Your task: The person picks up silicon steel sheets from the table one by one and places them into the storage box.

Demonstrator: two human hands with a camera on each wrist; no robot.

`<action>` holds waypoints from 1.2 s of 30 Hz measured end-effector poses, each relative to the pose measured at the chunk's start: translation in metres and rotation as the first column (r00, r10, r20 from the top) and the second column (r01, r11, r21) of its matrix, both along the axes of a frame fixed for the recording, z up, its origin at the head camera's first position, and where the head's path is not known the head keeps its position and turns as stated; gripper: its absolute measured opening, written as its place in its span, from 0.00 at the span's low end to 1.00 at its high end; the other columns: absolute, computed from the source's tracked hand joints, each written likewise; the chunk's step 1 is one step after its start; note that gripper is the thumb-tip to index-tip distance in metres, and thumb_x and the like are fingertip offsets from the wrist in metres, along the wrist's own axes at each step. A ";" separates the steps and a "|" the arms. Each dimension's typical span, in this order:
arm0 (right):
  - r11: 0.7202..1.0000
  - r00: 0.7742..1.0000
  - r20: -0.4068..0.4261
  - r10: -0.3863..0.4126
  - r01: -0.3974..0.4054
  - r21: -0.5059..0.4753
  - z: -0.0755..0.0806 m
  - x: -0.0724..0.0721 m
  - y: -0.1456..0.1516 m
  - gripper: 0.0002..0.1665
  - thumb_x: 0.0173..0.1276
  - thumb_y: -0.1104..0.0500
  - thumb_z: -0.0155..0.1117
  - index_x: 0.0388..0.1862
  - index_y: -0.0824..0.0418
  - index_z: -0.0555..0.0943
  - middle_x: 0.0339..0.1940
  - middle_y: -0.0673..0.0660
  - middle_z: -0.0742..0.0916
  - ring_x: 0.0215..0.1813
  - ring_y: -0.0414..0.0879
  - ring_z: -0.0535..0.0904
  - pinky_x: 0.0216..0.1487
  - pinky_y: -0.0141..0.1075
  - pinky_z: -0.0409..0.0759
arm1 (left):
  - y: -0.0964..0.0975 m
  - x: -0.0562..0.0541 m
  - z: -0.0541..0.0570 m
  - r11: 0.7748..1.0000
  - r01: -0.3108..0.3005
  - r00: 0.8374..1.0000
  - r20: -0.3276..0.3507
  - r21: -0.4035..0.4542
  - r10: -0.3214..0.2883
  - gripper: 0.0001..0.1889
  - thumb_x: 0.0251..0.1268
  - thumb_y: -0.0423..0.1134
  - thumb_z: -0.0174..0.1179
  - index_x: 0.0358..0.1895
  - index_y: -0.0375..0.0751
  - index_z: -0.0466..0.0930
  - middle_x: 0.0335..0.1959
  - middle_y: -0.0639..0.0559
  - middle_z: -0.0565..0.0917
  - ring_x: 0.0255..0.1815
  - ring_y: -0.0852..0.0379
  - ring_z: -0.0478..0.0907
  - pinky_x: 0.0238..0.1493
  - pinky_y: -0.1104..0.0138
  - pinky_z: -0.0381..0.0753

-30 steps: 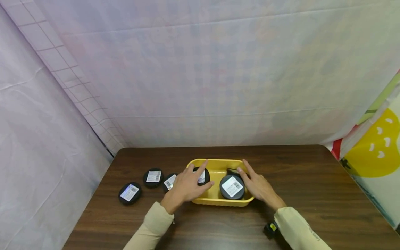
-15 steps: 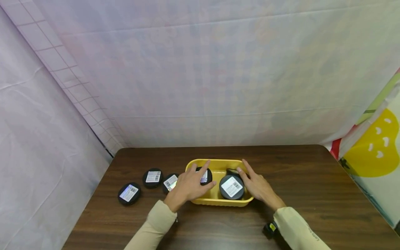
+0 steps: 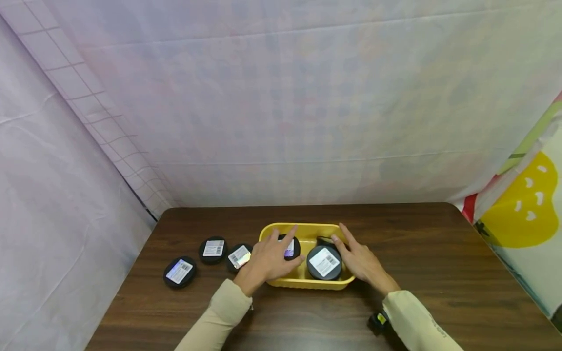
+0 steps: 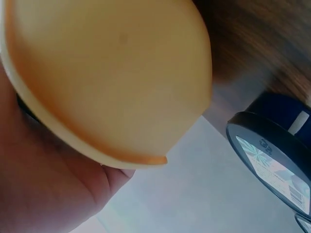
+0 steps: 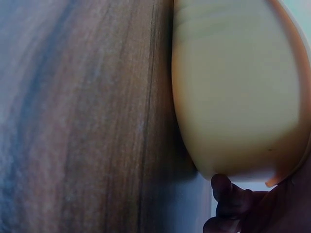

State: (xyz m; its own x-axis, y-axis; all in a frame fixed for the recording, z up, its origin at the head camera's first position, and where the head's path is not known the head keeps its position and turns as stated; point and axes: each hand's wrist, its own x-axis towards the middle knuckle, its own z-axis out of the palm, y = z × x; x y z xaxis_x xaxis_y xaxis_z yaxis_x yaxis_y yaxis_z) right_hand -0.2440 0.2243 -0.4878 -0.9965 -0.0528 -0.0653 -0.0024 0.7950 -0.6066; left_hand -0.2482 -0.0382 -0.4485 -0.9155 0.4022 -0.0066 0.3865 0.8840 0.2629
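A yellow plastic basket point(image 3: 281, 282) stands on the table in the head view. My left hand point(image 3: 267, 258) reaches over its left end, with a round black tub point(image 3: 292, 247) with a labelled lid between thumb and fingers. At the right end my right hand point(image 3: 363, 261) grips the basket wall, thumb inside; in the right wrist view its curled fingers point(image 5: 226, 199) are at the outside. Another labelled black tub point(image 3: 324, 263) lies in the basket, near the right thumb. A dark object point(image 3: 324, 241) behind it is partly hidden. Wrist views mostly show the basket's outer wall point(image 4: 121, 87).
Three black tubs lie on the brown table point(image 3: 439, 273) left of the basket: a far-left one point(image 3: 179, 272), a middle one point(image 3: 212, 250) and a near one point(image 3: 239, 257) close to my left wrist. A small black object with a yellow-green spot point(image 3: 378, 321) sits by my right sleeve.
My left hand and the tub at it have shifted slightly right inside the basket. The right hand stays at the basket's right end. The view has drifted a little.
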 end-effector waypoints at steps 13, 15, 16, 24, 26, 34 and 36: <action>1.000 1.000 -0.008 0.002 -0.002 -0.004 0.001 0.001 -0.002 0.48 0.73 0.24 0.27 0.83 0.46 0.44 0.68 0.75 0.72 0.63 0.75 0.72 0.58 0.66 0.71 | 0.003 -0.002 -0.006 0.994 0.002 0.999 -0.038 -0.107 -0.006 0.44 0.64 0.73 0.47 0.80 0.63 0.49 0.73 0.36 0.65 0.66 0.37 0.70 0.57 0.46 0.75; 1.000 1.000 -0.008 0.002 -0.003 -0.002 0.001 0.001 -0.002 0.48 0.73 0.24 0.27 0.83 0.46 0.44 0.69 0.75 0.72 0.63 0.75 0.72 0.58 0.66 0.70 | 0.004 -0.002 -0.006 0.992 0.004 0.999 -0.046 -0.124 -0.010 0.44 0.64 0.73 0.47 0.80 0.62 0.50 0.72 0.36 0.66 0.64 0.38 0.72 0.56 0.47 0.75; 1.000 1.000 -0.007 0.003 -0.003 -0.002 0.001 0.001 -0.001 0.48 0.73 0.24 0.27 0.83 0.47 0.44 0.69 0.75 0.72 0.63 0.75 0.72 0.58 0.66 0.70 | 0.004 -0.002 -0.007 0.991 0.007 0.999 -0.050 -0.133 -0.013 0.44 0.64 0.73 0.48 0.80 0.61 0.50 0.71 0.37 0.67 0.63 0.38 0.73 0.55 0.47 0.76; 1.000 1.000 -0.005 -0.001 0.001 -0.007 0.000 0.001 -0.002 0.47 0.72 0.24 0.27 0.83 0.45 0.43 0.69 0.75 0.72 0.64 0.75 0.71 0.58 0.66 0.70 | 0.005 -0.002 -0.009 0.985 0.030 0.999 -0.007 -0.171 -0.032 0.43 0.63 0.74 0.47 0.79 0.62 0.53 0.69 0.37 0.69 0.59 0.39 0.76 0.54 0.48 0.76; 1.000 1.000 -0.005 -0.002 0.002 -0.009 0.000 0.001 -0.002 0.47 0.72 0.24 0.27 0.83 0.45 0.43 0.69 0.75 0.71 0.64 0.74 0.71 0.58 0.66 0.70 | 0.004 -0.003 -0.009 0.985 0.038 0.999 -0.001 -0.167 -0.038 0.43 0.63 0.74 0.46 0.79 0.62 0.53 0.69 0.38 0.70 0.58 0.39 0.76 0.53 0.49 0.77; 1.000 1.000 -0.009 -0.006 0.006 -0.012 0.000 0.001 -0.002 0.48 0.72 0.24 0.27 0.83 0.45 0.44 0.69 0.75 0.72 0.64 0.74 0.71 0.59 0.65 0.70 | 0.004 -0.006 -0.009 0.987 0.052 0.998 0.051 -0.153 -0.045 0.43 0.64 0.74 0.45 0.79 0.62 0.53 0.71 0.38 0.67 0.60 0.38 0.76 0.54 0.49 0.76; 1.000 1.000 -0.009 -0.006 0.005 -0.013 0.000 0.001 -0.002 0.47 0.72 0.24 0.27 0.83 0.45 0.44 0.69 0.76 0.72 0.64 0.74 0.71 0.58 0.65 0.70 | 0.005 -0.006 -0.009 0.988 0.053 0.997 0.063 -0.148 -0.044 0.42 0.64 0.74 0.45 0.79 0.62 0.53 0.71 0.37 0.67 0.60 0.38 0.76 0.55 0.49 0.75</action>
